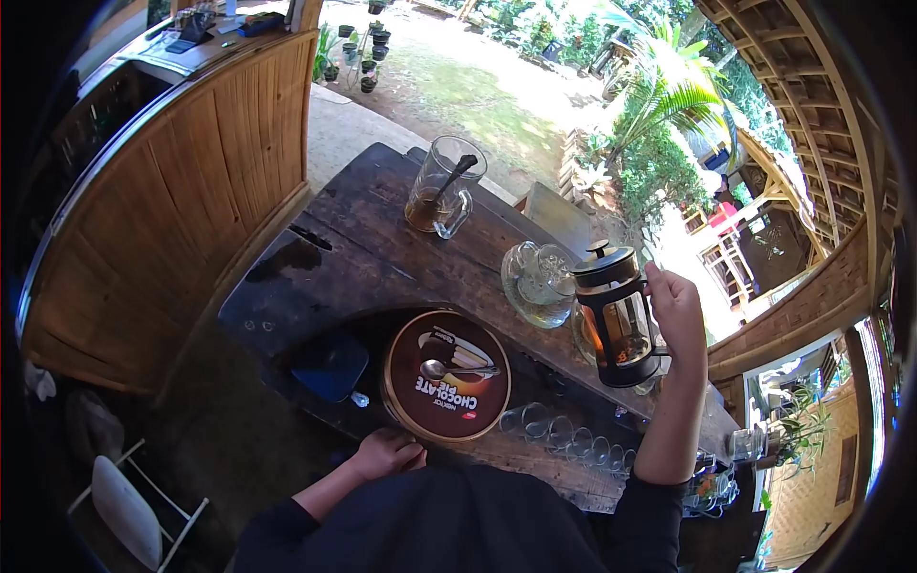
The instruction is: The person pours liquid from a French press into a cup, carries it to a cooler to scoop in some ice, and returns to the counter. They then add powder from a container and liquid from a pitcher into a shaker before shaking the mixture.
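My right hand (676,310) is wrapped round the handle of a French press (614,313), raised above the table's right part. The press has a black frame and lid, and some brown liquid shows inside its glass. My left hand (387,453) rests with curled fingers at the table's near edge, just below a round brown Chocolate Pie tin (447,401); I see nothing in it. Metal spoons (458,371) lie on the tin's lid. Left of the press, glass cups (535,272) sit on a clear saucer (533,307). Another saucer is partly hidden behind the press.
On the dark wooden table (382,229), a tall glass mug (441,196) holds a spoon and some brown liquid. Several small glasses (564,433) stand in a row along the near edge. A wooden counter (172,210) is at left, a folding chair (127,511) at lower left.
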A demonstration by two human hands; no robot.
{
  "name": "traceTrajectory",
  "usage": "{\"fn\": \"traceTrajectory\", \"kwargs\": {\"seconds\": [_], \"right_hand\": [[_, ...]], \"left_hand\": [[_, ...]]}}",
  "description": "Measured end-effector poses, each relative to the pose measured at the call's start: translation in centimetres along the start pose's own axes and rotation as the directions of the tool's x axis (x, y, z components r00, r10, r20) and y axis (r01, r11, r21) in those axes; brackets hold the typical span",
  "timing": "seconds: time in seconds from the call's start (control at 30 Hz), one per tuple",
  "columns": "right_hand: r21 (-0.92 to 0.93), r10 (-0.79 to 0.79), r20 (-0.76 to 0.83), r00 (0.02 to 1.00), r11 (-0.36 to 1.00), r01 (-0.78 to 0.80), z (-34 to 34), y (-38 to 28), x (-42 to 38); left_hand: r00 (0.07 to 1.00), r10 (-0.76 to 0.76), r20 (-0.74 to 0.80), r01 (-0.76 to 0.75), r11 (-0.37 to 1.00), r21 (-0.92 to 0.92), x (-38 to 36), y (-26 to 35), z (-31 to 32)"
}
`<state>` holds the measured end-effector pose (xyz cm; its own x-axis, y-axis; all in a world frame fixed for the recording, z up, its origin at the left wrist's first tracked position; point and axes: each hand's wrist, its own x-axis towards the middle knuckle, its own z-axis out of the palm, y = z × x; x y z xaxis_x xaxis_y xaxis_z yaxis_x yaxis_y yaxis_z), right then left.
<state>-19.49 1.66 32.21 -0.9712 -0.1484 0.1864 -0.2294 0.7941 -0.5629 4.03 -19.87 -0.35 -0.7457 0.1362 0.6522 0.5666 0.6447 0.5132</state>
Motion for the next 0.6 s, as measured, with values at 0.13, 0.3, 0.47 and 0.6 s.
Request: {"fn": "traceTrajectory", "kwargs": {"seconds": [0.13,0.3,0.47,0.6], "right_hand": [[-0.02,0.012,0.017,1.0,1.0,-0.012,0.04,-0.24,0.29],[-0.033,-0.002,0.019,1.0,0.999,0.003,0.15,-0.24,0.43],[-0.036,-0.061,0.009,0.998,0.997,0.062,0.47,0.47,0.8],[-0.024,-0.067,0.014,0.998,0.997,0.068,0.64,0.61,0.89]], "left_hand": [[1.0,0.006,-0.008,-0.006,1.0,0.015,0.19,0.09,-0.22],[1.0,-0.012,-0.017,0.013,0.999,0.029,-0.07,0.17,0.14],[0.999,-0.018,-0.048,0.023,0.996,0.09,0.0,0.31,0.27],[0.998,-0.017,-0.055,0.022,0.996,0.09,0.08,0.26,0.35]]}}
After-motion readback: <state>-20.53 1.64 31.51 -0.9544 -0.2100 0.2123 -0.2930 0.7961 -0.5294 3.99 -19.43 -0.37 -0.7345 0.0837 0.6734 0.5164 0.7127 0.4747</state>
